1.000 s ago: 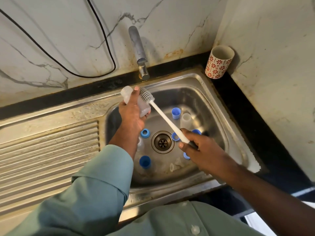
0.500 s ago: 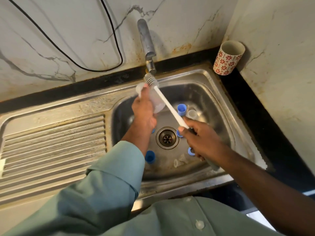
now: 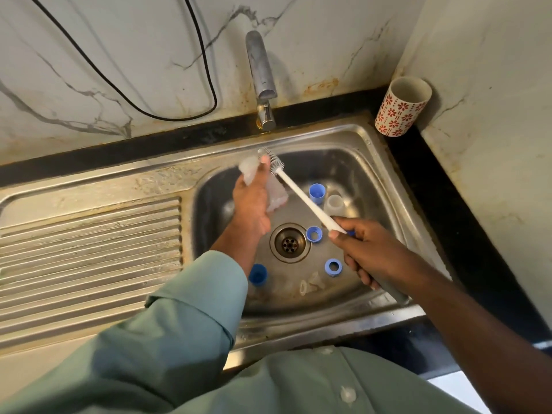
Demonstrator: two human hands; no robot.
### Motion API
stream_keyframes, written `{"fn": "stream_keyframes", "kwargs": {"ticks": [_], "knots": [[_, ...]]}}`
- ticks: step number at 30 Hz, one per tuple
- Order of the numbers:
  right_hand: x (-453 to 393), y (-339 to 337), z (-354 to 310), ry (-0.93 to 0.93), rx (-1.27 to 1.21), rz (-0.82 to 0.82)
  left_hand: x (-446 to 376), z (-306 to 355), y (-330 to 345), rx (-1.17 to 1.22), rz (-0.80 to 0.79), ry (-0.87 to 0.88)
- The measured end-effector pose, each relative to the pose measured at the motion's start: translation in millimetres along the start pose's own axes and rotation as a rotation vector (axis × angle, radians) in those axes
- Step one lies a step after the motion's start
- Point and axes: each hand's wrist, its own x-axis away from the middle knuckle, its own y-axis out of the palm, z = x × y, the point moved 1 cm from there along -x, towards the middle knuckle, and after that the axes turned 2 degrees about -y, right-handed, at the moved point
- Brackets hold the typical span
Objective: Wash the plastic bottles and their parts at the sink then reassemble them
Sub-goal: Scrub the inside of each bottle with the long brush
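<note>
Left hand [image 3: 249,201] grips a clear plastic bottle [image 3: 276,194] over the sink [image 3: 385,162]; right hand [image 3: 369,249] holds the bottle brush [image 3: 298,192]. A wet bottle could slip and knock the blue caps [image 3: 317,193] about.

Back wall [image 3: 89,40]: pale marble-look panels, grey veining, rust stains near centre. Black cable [image 3: 167,115] looping across upper left. Side wall [image 3: 493,144], same finish, filling upper right. Black stone counter [image 3: 466,222] running along back edge and down right side. Patterned cup [image 3: 401,106], red flowers on white, upright in upper-right corner. Ribbed steel drainboard [image 3: 89,249] at left.
</note>
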Motion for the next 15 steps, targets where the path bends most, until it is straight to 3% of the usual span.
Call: {"fn": "stream_keyframes", "kwargs": {"ticks": [2,5,9,13,15], "knots": [[-0.3,-1.3,-1.2,0.013,-0.007,0.001,-1.5,1.4,-2.0,-0.049,-0.037,0.005],[8.6,-10.4,-2.6,0.057,-0.017,-0.078,-12.0,7.4,-15.2,0.037,0.114,0.078],[3.2,-12.8,-11.2,0.026,0.007,-0.015,-1.2,1.8,-4.6,-0.067,-0.014,0.062],[7.8,-21.4,-12.1,0.042,0.002,-0.071,-6.5,10.2,-8.8,-0.015,0.082,0.092],[6.4,-23.4,-12.6,0.041,-0.001,-0.047,-4.4,9.9,-8.7,-0.072,-0.023,0.075]]}}
